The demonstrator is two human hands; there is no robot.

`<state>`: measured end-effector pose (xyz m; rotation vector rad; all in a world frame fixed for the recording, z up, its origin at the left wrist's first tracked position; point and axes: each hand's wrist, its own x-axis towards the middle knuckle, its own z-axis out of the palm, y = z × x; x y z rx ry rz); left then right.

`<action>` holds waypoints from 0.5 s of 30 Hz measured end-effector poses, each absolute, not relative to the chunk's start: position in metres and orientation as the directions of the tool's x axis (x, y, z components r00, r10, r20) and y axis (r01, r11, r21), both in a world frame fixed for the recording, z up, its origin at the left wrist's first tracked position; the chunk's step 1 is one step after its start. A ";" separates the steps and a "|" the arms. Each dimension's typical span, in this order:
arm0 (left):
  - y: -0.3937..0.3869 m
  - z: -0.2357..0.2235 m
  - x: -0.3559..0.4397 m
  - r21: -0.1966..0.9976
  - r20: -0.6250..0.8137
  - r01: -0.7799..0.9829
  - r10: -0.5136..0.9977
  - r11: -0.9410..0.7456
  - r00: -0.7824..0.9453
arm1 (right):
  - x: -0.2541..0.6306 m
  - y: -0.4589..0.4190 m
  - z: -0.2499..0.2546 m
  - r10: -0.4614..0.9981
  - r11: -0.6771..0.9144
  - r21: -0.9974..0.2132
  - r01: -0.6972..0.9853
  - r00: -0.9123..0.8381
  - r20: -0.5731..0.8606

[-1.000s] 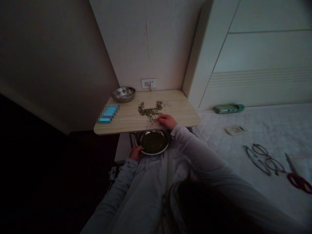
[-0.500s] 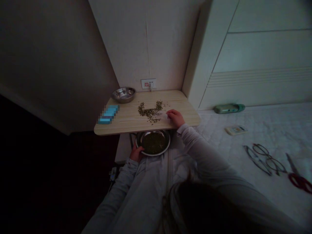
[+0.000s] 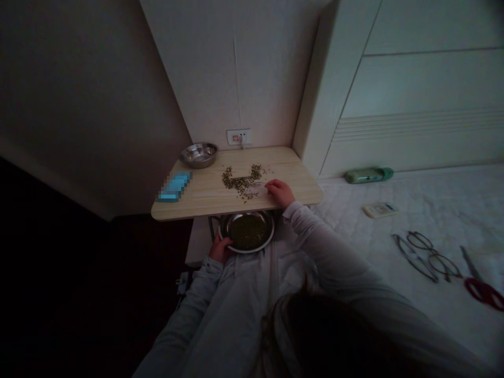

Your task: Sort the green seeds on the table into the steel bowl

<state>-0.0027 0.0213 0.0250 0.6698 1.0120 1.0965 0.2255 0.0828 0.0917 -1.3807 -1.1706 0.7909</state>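
My left hand (image 3: 219,248) is closed on the rim of a steel bowl (image 3: 271,236), just below the table's front edge. Small green beans, like mung beans, cover the bowl's bottom. Above the tabletop, my right hand (image 3: 280,193) pinches a small clear plastic piece (image 3: 256,189), rounded like a spoon or lid; its exact kind is hard to make out. This piece lies low over the near right part of a scattered patch of green beans (image 3: 237,182). The patch spreads over the light wooden table (image 3: 200,202).
A second steel bowl (image 3: 199,156) stands at the table's back left, with a pixelated blue phone-like object (image 3: 175,187) in front. On the bed (image 3: 342,210) to the right lie a green bottle (image 3: 368,175), a pale box-like item (image 3: 380,210), glasses (image 3: 433,257) and red-handled scissors (image 3: 482,291).
My right hand has shifted slightly left, and the clear plastic piece now shows more plainly against the beans. My left hand keeps its hold on the bowl.
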 end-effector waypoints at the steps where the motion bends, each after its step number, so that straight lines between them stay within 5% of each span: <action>1: 0.021 0.025 -0.003 0.849 -0.337 -0.395 0.935 0.352 0.111 | 0.226 0.083 0.092 0.945 0.098 -0.973 0.209 0.287 0.157; 15: 0.024 0.020 -0.003 0.849 -0.312 -0.413 0.944 0.329 0.111 | 0.227 0.086 0.086 0.942 0.119 -0.962 0.246 0.279 0.188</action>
